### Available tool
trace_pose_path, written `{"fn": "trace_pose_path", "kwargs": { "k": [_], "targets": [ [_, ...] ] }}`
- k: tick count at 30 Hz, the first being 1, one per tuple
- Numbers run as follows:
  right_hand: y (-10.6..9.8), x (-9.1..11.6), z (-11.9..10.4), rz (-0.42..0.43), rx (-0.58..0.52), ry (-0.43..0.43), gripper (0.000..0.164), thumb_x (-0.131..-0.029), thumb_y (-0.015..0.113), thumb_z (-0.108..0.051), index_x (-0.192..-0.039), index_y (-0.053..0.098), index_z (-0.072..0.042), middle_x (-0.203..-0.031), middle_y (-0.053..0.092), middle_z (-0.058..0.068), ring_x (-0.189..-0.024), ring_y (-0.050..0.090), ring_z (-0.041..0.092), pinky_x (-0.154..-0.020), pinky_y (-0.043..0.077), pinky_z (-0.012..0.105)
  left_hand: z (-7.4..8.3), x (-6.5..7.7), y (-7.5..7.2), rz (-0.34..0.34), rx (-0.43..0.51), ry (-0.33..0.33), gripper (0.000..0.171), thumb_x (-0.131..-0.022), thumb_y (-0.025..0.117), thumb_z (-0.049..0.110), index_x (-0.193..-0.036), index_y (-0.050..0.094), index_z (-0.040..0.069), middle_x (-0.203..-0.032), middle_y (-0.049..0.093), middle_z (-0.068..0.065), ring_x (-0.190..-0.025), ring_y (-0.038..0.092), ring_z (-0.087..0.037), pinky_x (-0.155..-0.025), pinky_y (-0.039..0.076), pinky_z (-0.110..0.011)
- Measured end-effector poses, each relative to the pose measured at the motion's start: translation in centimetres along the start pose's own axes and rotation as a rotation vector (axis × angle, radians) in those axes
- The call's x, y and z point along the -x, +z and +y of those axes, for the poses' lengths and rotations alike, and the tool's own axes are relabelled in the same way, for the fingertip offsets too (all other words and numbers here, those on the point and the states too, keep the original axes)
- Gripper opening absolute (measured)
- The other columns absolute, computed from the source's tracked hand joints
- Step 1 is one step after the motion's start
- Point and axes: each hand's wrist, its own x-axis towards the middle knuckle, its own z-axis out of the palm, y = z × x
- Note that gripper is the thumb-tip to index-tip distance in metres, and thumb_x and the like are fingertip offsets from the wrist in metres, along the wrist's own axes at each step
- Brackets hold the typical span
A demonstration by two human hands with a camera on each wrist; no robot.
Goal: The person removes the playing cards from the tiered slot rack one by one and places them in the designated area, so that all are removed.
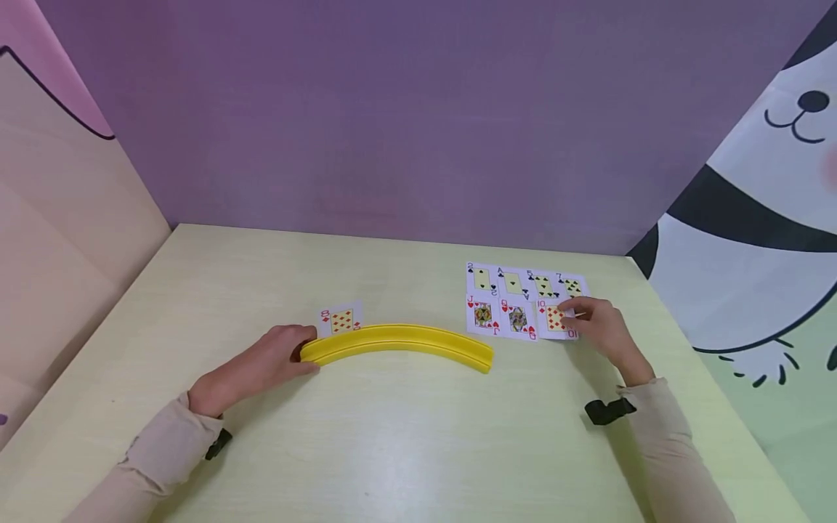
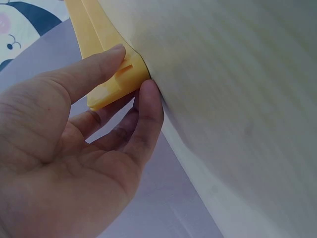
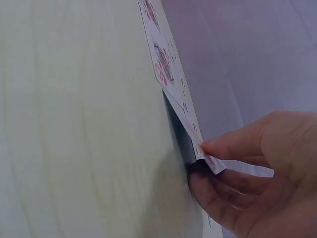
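My left hand (image 1: 268, 359) grips the left end of a curved yellow card holder (image 1: 399, 338); in the left wrist view the thumb lies on one face of the holder (image 2: 121, 69) and the fingers on the other. Behind its left part lies an eight of diamonds (image 1: 341, 320), its lower edge hidden. At the right, my right hand (image 1: 600, 328) pinches the right side of a ten of diamonds (image 1: 553, 318). The right wrist view shows this card (image 3: 184, 121) tilted, its held edge raised off the table, with a dark gap beneath.
Beside the ten lie a queen of hearts (image 1: 517, 319) and a jack of hearts (image 1: 482, 314). A row of black-suited cards (image 1: 513, 282) lies behind them. The pale table (image 1: 392, 436) meets a purple backdrop (image 1: 405, 123) at its far edge.
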Motion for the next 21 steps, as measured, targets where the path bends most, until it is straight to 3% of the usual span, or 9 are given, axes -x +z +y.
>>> {"fn": "trace_pose_path", "kwargs": {
  "k": [4,10,14,21],
  "targets": [
    [0.05,0.02,-0.02,-0.066,0.018,0.019,0.03,-0.092,0.069,-0.007,-0.12,0.066,0.002,-0.116,0.059,0.025,-0.091,0.053,0.031,-0.064,0.042,0.024,0.0,-0.02,0.01,-0.001,-0.009,-0.004,0.022,-0.085,0.078,0.008,-0.094,0.058,0.006,-0.077,0.053,0.001,-0.068,0.047,-0.013,-0.058,0.038,-0.022],
    [0.13,-0.07,-0.32,-0.088,0.048,-0.01,0.031,-0.09,0.069,-0.005,-0.121,0.067,0.001,-0.12,0.056,0.026,-0.079,0.051,0.025,-0.057,0.038,0.026,0.0,-0.03,0.01,0.005,-0.014,-0.003,0.022,-0.085,0.078,0.008,-0.094,0.058,0.006,-0.077,0.053,0.001,-0.069,0.047,-0.014,-0.059,0.038,-0.022],
    [0.23,0.04,-0.65,-0.102,0.07,-0.029,0.032,-0.089,0.069,-0.005,-0.12,0.068,0.001,-0.127,0.054,0.028,-0.079,0.052,0.024,-0.061,0.039,0.028,-0.01,0.11,0.0,0.0,-0.007,-0.004,0.023,-0.085,0.078,0.007,-0.095,0.058,0.006,-0.079,0.054,0.0,-0.069,0.047,-0.014,-0.059,0.039,-0.022],
    [0.37,0.09,-0.81,-0.075,0.133,-0.079,0.03,-0.087,0.069,-0.001,-0.117,0.069,0.004,-0.123,0.058,0.031,-0.081,0.055,0.029,-0.066,0.041,0.033,-0.06,0.0,0.02,-0.003,0.0,-0.003,0.022,-0.086,0.078,0.007,-0.095,0.058,0.006,-0.079,0.053,0.0,-0.069,0.047,-0.014,-0.058,0.039,-0.022]
  ]
}}
